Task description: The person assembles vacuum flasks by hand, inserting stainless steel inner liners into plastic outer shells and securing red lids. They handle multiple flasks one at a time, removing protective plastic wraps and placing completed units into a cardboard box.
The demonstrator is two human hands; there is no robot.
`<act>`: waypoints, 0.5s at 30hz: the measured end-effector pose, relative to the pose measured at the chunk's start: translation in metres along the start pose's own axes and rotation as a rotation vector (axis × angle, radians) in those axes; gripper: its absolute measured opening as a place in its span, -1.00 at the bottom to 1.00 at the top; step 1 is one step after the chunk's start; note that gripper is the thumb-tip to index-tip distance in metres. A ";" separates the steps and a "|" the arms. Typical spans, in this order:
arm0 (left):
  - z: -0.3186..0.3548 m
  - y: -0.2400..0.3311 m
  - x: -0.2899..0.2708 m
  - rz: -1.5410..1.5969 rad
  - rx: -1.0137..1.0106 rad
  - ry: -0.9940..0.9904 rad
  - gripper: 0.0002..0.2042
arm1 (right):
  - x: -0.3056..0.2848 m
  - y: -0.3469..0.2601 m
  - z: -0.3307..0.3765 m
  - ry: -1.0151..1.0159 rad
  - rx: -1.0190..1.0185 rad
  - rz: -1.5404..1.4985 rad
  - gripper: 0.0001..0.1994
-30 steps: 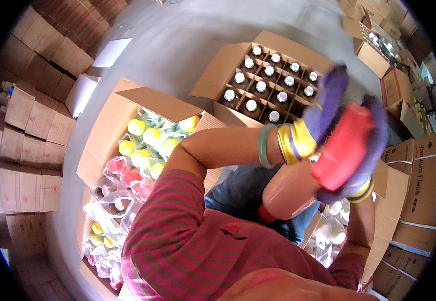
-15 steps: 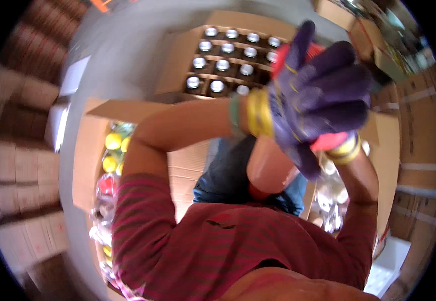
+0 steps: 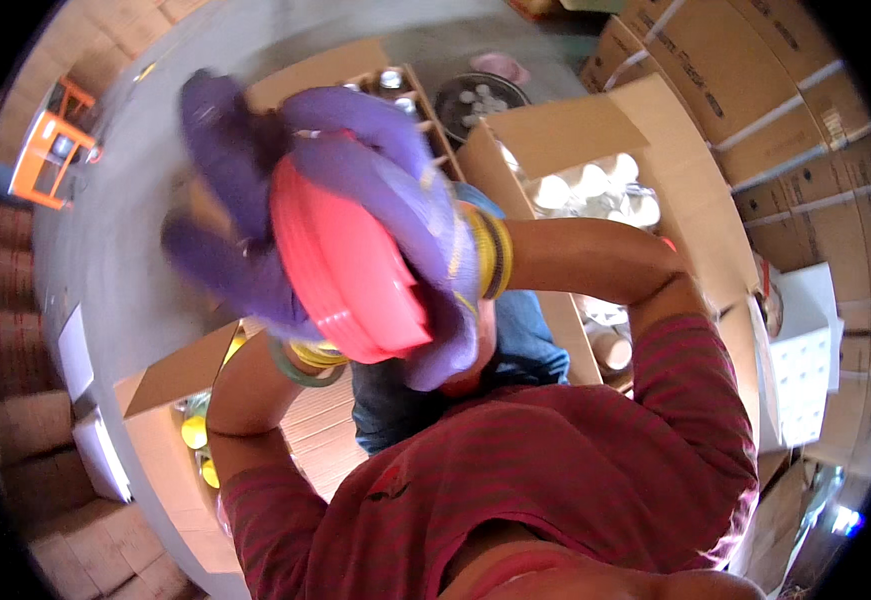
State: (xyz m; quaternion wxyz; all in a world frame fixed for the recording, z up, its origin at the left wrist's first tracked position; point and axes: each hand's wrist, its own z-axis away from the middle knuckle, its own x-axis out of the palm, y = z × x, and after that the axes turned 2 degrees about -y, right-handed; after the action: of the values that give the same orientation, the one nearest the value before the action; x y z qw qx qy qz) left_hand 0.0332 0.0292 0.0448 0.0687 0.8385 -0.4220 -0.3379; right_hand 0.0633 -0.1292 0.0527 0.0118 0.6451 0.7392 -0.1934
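Both hands are raised high toward the camera in purple gloves with yellow cuffs. Between them is a round red-pink thing [image 3: 350, 260] with a ridged rim; its exact kind cannot be made out. My right hand [image 3: 395, 190] is closed over its near side, fingers bent across the top. On the far side my left hand [image 3: 245, 270] touches it, partly hidden and smeared by motion. Its dark fingers reach out to the left. Beneath the hands, partly covered, stands a divided carton [image 3: 438, 140] of silver-capped bottles [image 3: 391, 80].
At the right an open carton [image 3: 555, 130] holds white rounded items [image 3: 590, 182]. Yellow-capped bottles [image 3: 194, 432] fill a carton [image 3: 170, 480] at the left. A dark basin [image 3: 455, 105] stands on the floor at the back. Stacked boxes [image 3: 725, 80] line the right, beside an orange frame's opposite side.
The view has turned, and both hands have shifted left in it with the red-pink thing. My right hand is now in front, and more of the red-pink thing shows.
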 end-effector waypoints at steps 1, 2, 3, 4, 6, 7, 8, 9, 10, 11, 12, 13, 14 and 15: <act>-0.001 -0.001 -0.001 -0.021 0.022 -0.001 -0.66 | -0.001 0.003 -0.003 -0.008 -0.014 0.032 0.10; -0.009 0.005 0.007 -0.028 0.077 -0.012 -0.66 | -0.009 0.001 -0.001 -0.028 0.020 0.043 0.07; -0.010 0.004 0.010 -0.065 0.095 -0.024 -0.66 | -0.007 0.005 0.005 -0.048 0.058 0.001 0.04; -0.020 0.004 0.025 -0.034 0.139 -0.014 -0.66 | -0.015 0.005 0.008 -0.092 0.112 0.010 0.01; -0.026 0.006 0.029 -0.075 0.179 0.006 -0.67 | -0.012 0.003 0.008 -0.133 0.200 -0.103 -0.04; -0.027 0.005 0.030 -0.096 0.189 0.022 -0.67 | -0.008 0.006 0.010 -0.158 0.259 -0.191 -0.07; -0.024 0.007 0.034 -0.102 0.202 0.040 -0.67 | -0.009 0.004 0.012 -0.179 0.337 -0.293 -0.10; -0.028 0.008 0.035 -0.102 0.216 0.055 -0.67 | -0.010 0.003 0.009 -0.190 0.425 -0.428 -0.13; -0.035 0.007 0.035 -0.099 0.232 0.077 -0.67 | -0.010 0.005 0.001 -0.200 0.518 -0.582 -0.15; -0.041 0.009 0.031 -0.100 0.247 0.102 -0.67 | -0.011 0.006 -0.010 -0.221 0.585 -0.785 -0.18; -0.042 0.005 0.031 -0.089 0.244 0.136 -0.67 | -0.016 0.014 -0.018 -0.240 0.644 -1.004 -0.20; -0.043 -0.002 0.028 -0.090 0.236 0.175 -0.67 | -0.018 0.024 -0.026 -0.270 0.664 -1.229 -0.23; -0.057 -0.001 0.033 0.005 0.257 0.267 -0.67 | -0.041 0.020 -0.038 -0.298 0.679 -1.312 -0.25; -0.051 -0.013 0.027 0.007 0.229 0.335 -0.67 | -0.041 0.037 -0.039 -0.347 0.666 -1.370 -0.27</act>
State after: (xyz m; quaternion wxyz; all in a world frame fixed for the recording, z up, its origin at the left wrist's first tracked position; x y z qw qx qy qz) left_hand 0.0851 0.0079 0.0651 0.0431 0.8839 -0.4432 -0.1433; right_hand 0.1148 -0.1526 0.0896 -0.1891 -0.0250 0.8633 -0.4673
